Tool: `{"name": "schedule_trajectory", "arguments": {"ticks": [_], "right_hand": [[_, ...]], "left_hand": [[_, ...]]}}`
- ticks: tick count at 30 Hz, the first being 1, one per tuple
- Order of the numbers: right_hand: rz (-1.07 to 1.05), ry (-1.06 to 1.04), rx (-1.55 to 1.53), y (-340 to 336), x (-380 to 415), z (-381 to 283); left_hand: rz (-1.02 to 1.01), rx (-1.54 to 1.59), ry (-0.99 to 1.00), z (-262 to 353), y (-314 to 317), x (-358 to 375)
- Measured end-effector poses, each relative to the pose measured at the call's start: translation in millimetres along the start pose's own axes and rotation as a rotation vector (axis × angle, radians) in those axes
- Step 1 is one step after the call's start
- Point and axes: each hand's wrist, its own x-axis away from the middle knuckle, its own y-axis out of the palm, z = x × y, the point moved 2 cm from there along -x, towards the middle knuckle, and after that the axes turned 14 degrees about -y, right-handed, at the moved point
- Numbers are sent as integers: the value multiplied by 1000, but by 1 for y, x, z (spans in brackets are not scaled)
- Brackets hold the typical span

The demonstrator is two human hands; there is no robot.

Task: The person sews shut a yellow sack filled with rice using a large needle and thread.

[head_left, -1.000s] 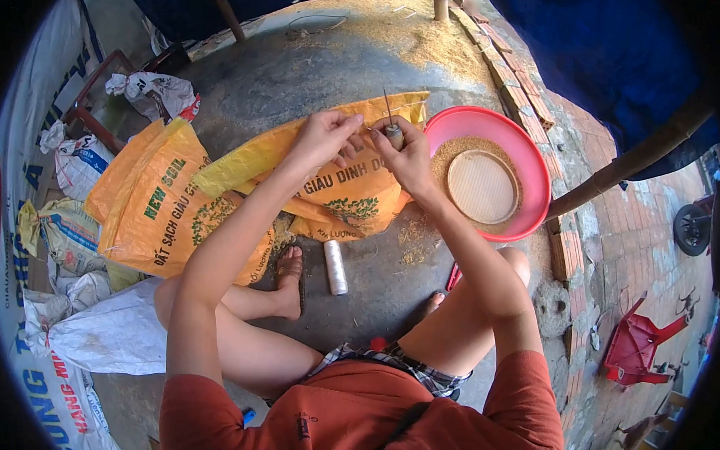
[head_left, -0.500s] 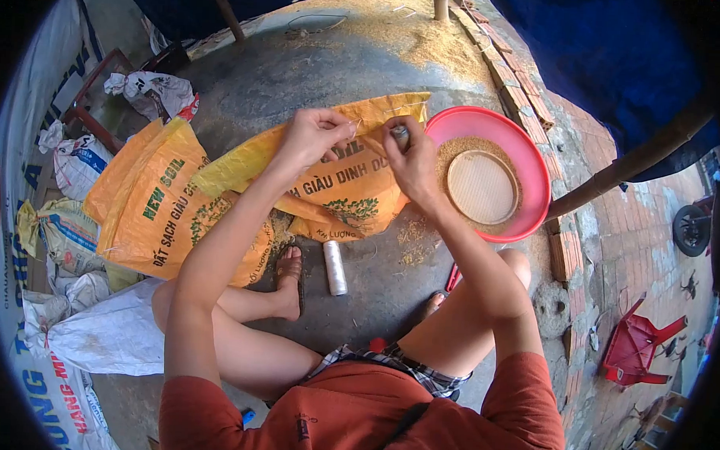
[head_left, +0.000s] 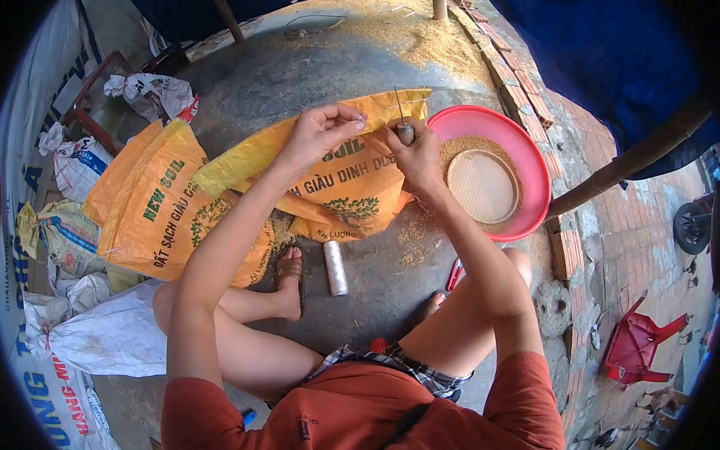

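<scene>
The fingers of the right hand point(head_left: 410, 143) are clamped around the wooden handle of an awl point(head_left: 406, 134), its thin metal spike pointing up and away from the body. Those of the left hand point(head_left: 323, 132) are drawn together at thumb and forefinger in a pinch; whether a strand runs between them is too fine to make out. Both hands hover over the upper edge of an orange woven soil sack point(head_left: 346, 177), which lies on the concrete floor point(head_left: 364, 320) in front of the person, its yellow inner face folded out toward the left. A short line of white thread point(head_left: 399, 106) shows along that edge, just beyond the right hand. Handled well, the awl wants a firm grip low on the handle, the spike angled clear of the left fingertips, and any strand drawn evenly so the plastic weave does not pucker or tear; laying the edge flat before each piercing would likely help spacing. A spool of white thread point(head_left: 335, 268) lies near the right-hand side of the left foot, best left free to unroll. Just right of the sack stands a pink basin point(head_left: 529, 144) with grain and a round sieve point(head_left: 482, 186) inside; to the left lies a second orange sack point(head_left: 166, 210).
</scene>
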Motion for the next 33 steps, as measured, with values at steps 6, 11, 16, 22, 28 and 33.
{"name": "schedule_trajectory", "arguments": {"ticks": [6, 11, 16, 22, 28, 33], "right_hand": [[-45, 171, -405, -1, -2, -18], [-20, 185, -445, 4, -3, -13], [-50, 260, -509, 8, -2, -9], [-103, 353, -625, 10, -2, -14], [-112, 431, -726, 9, -2, -8], [-72, 351, -608, 3, -2, -6]], "left_hand": [[-24, -57, 78, -5, 7, -3], [-52, -121, 45, -13, 14, -5], [-73, -70, 6, -13, 18, -4], [13, -222, 18, -7, 25, 2], [71, -212, -25, 4, 17, 5], [273, -655, 259, 51, 4, 26]]}}
